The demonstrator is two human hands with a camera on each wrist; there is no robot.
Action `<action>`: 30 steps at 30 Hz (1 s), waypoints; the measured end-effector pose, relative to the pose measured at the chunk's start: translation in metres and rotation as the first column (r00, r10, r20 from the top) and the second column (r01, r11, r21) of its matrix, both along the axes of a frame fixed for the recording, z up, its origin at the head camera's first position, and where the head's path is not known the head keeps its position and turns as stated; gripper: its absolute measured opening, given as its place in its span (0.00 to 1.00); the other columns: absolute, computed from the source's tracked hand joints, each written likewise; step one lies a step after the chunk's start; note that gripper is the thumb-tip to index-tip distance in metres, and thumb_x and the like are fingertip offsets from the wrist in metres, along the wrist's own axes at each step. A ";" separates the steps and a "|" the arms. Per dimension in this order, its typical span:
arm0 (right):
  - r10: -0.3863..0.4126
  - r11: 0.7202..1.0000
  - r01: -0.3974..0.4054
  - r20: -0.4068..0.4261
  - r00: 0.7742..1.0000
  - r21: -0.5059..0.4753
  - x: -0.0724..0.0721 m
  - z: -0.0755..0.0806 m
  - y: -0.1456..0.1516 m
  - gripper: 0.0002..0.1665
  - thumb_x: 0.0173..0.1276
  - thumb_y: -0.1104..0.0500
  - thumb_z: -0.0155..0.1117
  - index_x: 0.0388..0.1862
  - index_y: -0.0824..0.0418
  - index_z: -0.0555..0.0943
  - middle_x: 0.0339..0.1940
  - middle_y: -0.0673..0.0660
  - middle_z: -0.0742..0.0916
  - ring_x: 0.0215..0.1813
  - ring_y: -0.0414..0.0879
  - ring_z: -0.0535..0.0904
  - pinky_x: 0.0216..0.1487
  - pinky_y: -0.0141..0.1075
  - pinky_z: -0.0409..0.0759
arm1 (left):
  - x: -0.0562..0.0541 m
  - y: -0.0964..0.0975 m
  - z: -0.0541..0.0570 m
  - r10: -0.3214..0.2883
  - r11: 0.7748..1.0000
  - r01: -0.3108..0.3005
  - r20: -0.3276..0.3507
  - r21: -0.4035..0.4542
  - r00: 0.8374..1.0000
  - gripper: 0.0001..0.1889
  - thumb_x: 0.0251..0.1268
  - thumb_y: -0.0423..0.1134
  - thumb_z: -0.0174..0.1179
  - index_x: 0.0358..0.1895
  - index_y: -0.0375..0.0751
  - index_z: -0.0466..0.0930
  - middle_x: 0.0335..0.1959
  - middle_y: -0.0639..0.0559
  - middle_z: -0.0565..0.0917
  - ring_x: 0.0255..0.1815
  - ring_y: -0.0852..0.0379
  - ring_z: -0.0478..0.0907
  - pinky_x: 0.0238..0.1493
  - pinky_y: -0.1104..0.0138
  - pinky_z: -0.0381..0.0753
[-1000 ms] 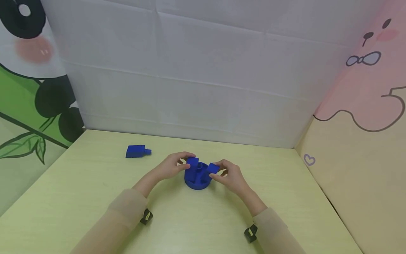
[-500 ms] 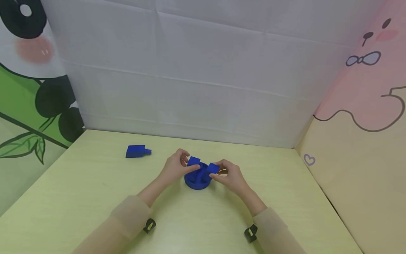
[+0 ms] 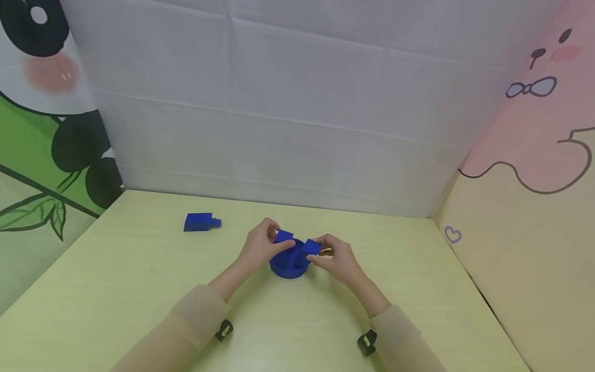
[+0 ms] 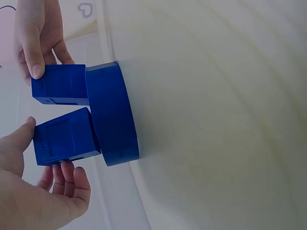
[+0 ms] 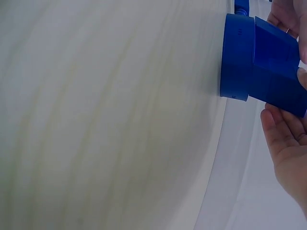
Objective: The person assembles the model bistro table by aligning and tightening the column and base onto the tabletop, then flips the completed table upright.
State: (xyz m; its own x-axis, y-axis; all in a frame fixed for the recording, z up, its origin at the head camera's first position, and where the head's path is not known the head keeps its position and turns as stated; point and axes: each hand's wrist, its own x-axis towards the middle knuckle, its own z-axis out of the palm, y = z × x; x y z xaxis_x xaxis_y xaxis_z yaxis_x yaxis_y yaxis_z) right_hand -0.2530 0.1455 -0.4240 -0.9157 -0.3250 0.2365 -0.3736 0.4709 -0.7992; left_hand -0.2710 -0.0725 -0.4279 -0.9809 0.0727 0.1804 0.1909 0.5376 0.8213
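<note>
A round blue base [image 3: 289, 267] with raised walls sits on the table, two blue blocks standing up from it. My left hand [image 3: 260, 244] holds the left block [image 3: 284, 236] between thumb and fingers. The right block [image 3: 312, 247] is pinched by my right hand [image 3: 339, 259]. In the left wrist view, the left block [image 4: 67, 136] leans slightly at the base rim [image 4: 112, 115], and the right block [image 4: 62, 84] stands beside it with a gap between them. How the blocks' lower ends sit inside the base is hidden.
Another blue block [image 3: 199, 222] with a narrow peg at one end lies on the table [image 3: 139, 268], back left. A white sheet [image 3: 288, 103] rises behind the table. Panels with cartoon drawings stand on the left and right.
My left hand has shifted its hold on the left block, its thumb now lying across the block's front. That block sits slightly more to the right. My right hand stays nearly still.
</note>
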 end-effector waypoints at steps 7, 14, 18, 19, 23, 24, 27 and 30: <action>-0.006 1.000 0.006 -0.006 1.000 0.000 -0.010 -0.015 0.006 0.22 0.58 0.56 0.71 0.50 0.62 0.79 0.42 0.55 0.85 0.44 0.46 0.82 0.48 0.35 0.81 | 0.000 -0.007 0.002 -0.136 0.990 0.135 -0.023 -0.045 0.990 0.22 0.56 0.48 0.68 0.51 0.43 0.77 0.40 0.48 0.80 0.41 0.53 0.75 0.41 0.62 0.78; -0.007 1.000 0.007 0.002 1.000 0.007 -0.009 -0.013 0.005 0.22 0.58 0.56 0.71 0.50 0.61 0.79 0.43 0.55 0.85 0.44 0.46 0.82 0.49 0.36 0.80 | -0.001 -0.017 0.000 -0.318 0.944 0.310 -0.058 -0.110 0.946 0.19 0.63 0.43 0.62 0.56 0.43 0.78 0.50 0.47 0.79 0.47 0.52 0.76 0.46 0.60 0.79; 0.000 1.000 0.000 -0.004 1.000 -0.001 -0.001 -0.002 0.001 0.21 0.59 0.61 0.70 0.50 0.67 0.78 0.44 0.60 0.85 0.44 0.52 0.82 0.50 0.44 0.80 | -0.001 -0.021 0.001 -0.405 0.910 0.397 -0.058 -0.115 0.912 0.17 0.66 0.38 0.58 0.57 0.42 0.76 0.54 0.46 0.79 0.53 0.49 0.76 0.50 0.58 0.79; 0.004 1.000 -0.004 -0.003 1.000 -0.004 0.002 0.003 0.000 0.21 0.59 0.62 0.70 0.50 0.69 0.78 0.44 0.62 0.85 0.45 0.53 0.82 0.50 0.46 0.80 | -0.001 -0.021 0.001 -0.422 0.903 0.414 -0.055 -0.114 0.905 0.17 0.67 0.37 0.57 0.58 0.42 0.76 0.55 0.45 0.78 0.54 0.48 0.76 0.51 0.58 0.79; 0.017 1.000 -0.017 0.004 1.000 -0.003 0.011 0.018 -0.004 0.21 0.59 0.65 0.68 0.50 0.73 0.77 0.44 0.66 0.84 0.45 0.57 0.81 0.51 0.50 0.79 | 0.000 -0.023 0.001 -0.468 0.881 0.461 -0.042 -0.108 0.883 0.16 0.69 0.33 0.53 0.59 0.41 0.75 0.57 0.44 0.77 0.57 0.46 0.75 0.52 0.57 0.78; 0.014 1.000 -0.014 0.007 1.000 -0.003 0.011 0.018 -0.004 0.21 0.59 0.65 0.68 0.50 0.72 0.77 0.44 0.65 0.84 0.45 0.56 0.81 0.51 0.49 0.79 | 0.000 -0.023 0.001 -0.468 0.880 0.462 -0.041 -0.106 0.883 0.17 0.69 0.32 0.53 0.59 0.41 0.74 0.58 0.43 0.77 0.57 0.46 0.74 0.53 0.57 0.78; 0.009 1.000 -0.009 0.001 1.000 -0.004 0.006 0.011 -0.003 0.21 0.59 0.64 0.69 0.50 0.71 0.77 0.44 0.64 0.84 0.44 0.55 0.81 0.50 0.47 0.80 | 0.001 -0.023 0.001 -0.468 0.881 0.462 -0.041 -0.097 0.883 0.18 0.69 0.32 0.53 0.61 0.40 0.73 0.59 0.43 0.76 0.59 0.45 0.73 0.54 0.56 0.77; -0.002 1.000 0.002 -0.005 1.000 0.003 -0.002 -0.002 0.000 0.21 0.59 0.62 0.70 0.49 0.68 0.78 0.43 0.61 0.85 0.44 0.52 0.81 0.49 0.43 0.81 | 0.003 -0.024 0.001 -0.457 0.888 0.452 -0.054 -0.086 0.888 0.21 0.68 0.35 0.55 0.63 0.37 0.69 0.61 0.42 0.74 0.61 0.44 0.71 0.56 0.54 0.75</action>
State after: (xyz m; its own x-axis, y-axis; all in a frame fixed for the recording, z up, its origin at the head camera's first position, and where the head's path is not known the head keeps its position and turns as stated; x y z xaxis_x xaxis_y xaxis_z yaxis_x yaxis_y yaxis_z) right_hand -0.2551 0.1455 -0.4264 -0.9152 -0.3235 0.2404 -0.3766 0.4740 -0.7959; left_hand -0.2679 -0.0961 -0.4273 -0.8219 0.5226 0.2266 0.4847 0.4328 0.7601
